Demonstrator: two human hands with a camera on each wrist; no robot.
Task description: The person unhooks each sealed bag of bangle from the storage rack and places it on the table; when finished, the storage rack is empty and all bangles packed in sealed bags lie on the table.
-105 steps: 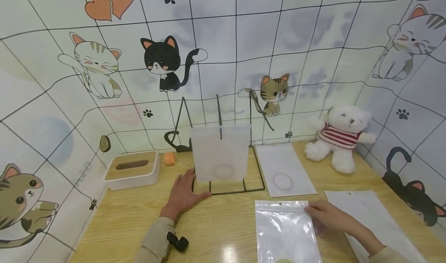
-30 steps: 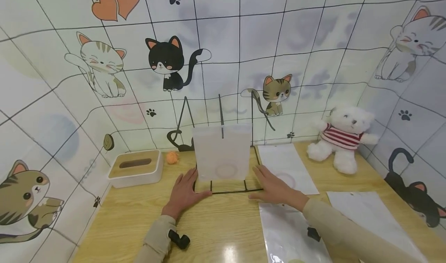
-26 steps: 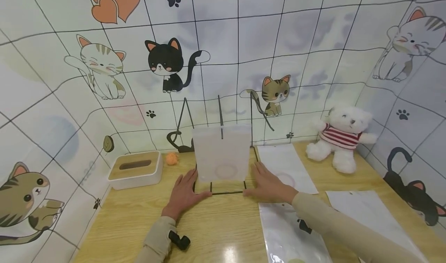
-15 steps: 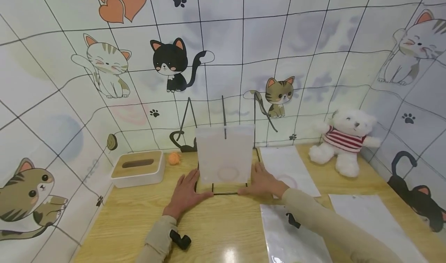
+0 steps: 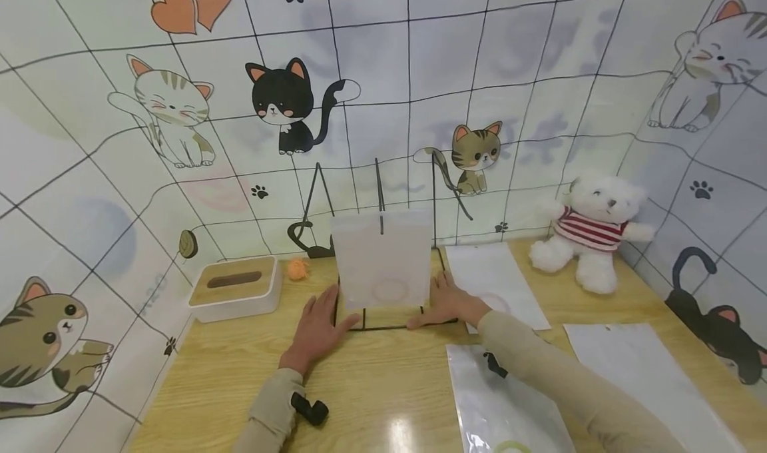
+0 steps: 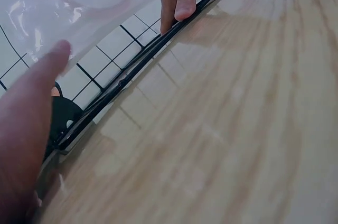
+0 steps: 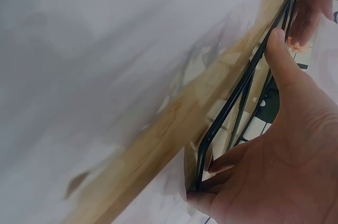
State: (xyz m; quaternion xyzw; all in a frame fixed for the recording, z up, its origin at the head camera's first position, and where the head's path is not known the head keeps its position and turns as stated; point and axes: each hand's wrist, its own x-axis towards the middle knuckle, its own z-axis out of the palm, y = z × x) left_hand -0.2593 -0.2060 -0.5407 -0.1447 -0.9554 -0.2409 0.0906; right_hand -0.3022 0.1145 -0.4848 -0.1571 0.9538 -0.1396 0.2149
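A black wire rack (image 5: 383, 328) stands against the wall, with a white plastic bag (image 5: 383, 256) marked by a pale pink ring hanging on its hook. My left hand (image 5: 314, 330) holds the rack's left front corner, the thumb over by the front bar and the fingers along the side. At the opposite corner my right hand (image 5: 449, 304) grips the frame. In the right wrist view its thumb (image 7: 277, 47) lies on the bar while the fingers bend behind the side wire. The left wrist view hides most of the left fingers.
A zip bag (image 5: 479, 393) lies under the right forearm. One white bag (image 5: 485, 266) is behind the right hand, another (image 5: 629, 360) farther right. A tissue box (image 5: 240, 306) and an orange ball (image 5: 297, 268) stand left; a white teddy bear (image 5: 593, 260) sits at the right back.
My right hand has let go of the zip bag on the table, moved up-left to the rack's right side and slid its thumb inward along the front bar. The left hand stays put.
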